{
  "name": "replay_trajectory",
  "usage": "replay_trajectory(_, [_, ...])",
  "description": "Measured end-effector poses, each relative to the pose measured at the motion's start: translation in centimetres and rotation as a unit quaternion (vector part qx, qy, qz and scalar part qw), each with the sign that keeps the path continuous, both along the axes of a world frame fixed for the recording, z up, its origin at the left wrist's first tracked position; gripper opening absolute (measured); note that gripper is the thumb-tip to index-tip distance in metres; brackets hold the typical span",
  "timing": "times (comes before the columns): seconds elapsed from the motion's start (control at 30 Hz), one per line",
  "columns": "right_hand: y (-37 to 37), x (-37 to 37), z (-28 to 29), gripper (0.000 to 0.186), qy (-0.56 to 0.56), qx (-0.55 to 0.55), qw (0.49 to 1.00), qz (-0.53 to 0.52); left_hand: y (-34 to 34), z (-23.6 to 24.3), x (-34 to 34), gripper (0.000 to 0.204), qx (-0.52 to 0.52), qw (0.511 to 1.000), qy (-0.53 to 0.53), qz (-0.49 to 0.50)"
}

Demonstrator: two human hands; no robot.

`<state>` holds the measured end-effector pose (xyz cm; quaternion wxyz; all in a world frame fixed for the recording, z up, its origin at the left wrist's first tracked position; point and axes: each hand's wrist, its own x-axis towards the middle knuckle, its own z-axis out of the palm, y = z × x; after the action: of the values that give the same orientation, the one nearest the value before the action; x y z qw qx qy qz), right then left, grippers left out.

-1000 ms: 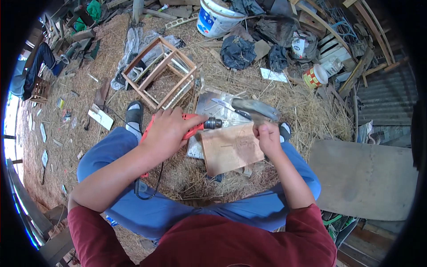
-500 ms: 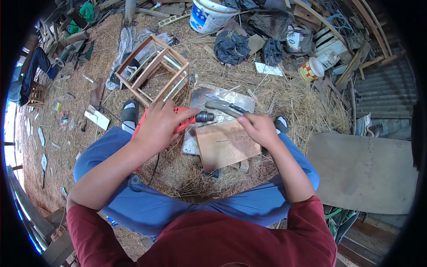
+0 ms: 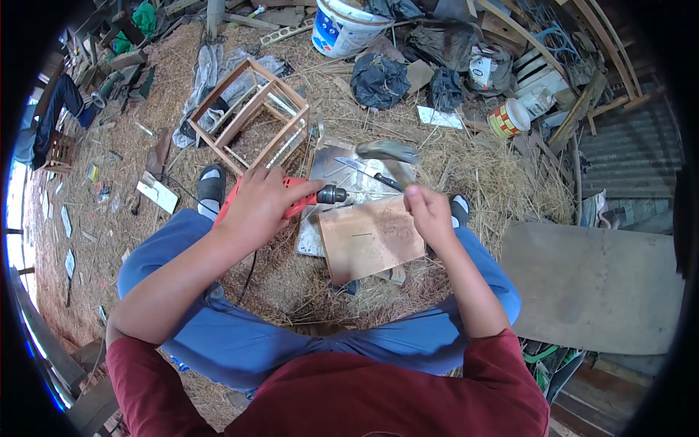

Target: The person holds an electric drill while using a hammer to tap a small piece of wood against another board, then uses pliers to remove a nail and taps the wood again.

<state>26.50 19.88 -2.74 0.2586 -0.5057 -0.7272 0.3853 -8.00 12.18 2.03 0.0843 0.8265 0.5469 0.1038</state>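
Observation:
My left hand [image 3: 263, 202] is wrapped round a red power drill [image 3: 297, 197], its dark chuck [image 3: 331, 194] pointing right. A thin rod runs from the chuck toward my right hand [image 3: 431, 215]. That hand is closed, thumb up, above the right edge of a light wooden board [image 3: 371, 240]; whatever it may grip is hidden. Just left of its thumb lies a knife [image 3: 387, 181] with a black handle, blade pointing away to the left. Beyond the knife is a blurred grey, curved object [image 3: 389, 151], apart from my hand. A worn metal-like sheet [image 3: 312, 237] lies under the board.
A wooden frame, like a small stool [image 3: 251, 116], stands ahead to the left. Farther off are a white bucket [image 3: 346, 33], black plastic bags [image 3: 380, 80] and a small tub [image 3: 508, 119]. A large flat panel [image 3: 590, 284] lies at right. The drill's cord hangs near my left leg.
The grey curved object has moved away from my right hand, which was touching it. My right hand has shifted slightly nearer and turned thumb up. The drill has barely moved.

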Motion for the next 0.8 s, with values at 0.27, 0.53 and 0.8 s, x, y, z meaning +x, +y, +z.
replay_trajectory(0.27, [0.9, 0.3, -2.3, 0.046, -0.189, -0.016, 0.98, 0.051, 0.5, 0.6, 1.0, 0.073, 0.031, 0.999, -0.013, -0.026])
replay_trajectory(0.53, [-0.9, -0.9, -1.6, 0.047, -0.149, 0.024, 0.986, 0.068, 0.7, 0.9, 1.0, 0.074, 0.023, 1.0, -0.004, -0.012])
replay_trajectory(0.8, [-1.2, 0.4, -1.4, 0.047, 0.014, 0.061, 0.997, 0.037, 1.0, 1.2, 1.1, 0.076, 0.012, 1.0, -0.003, -0.02])
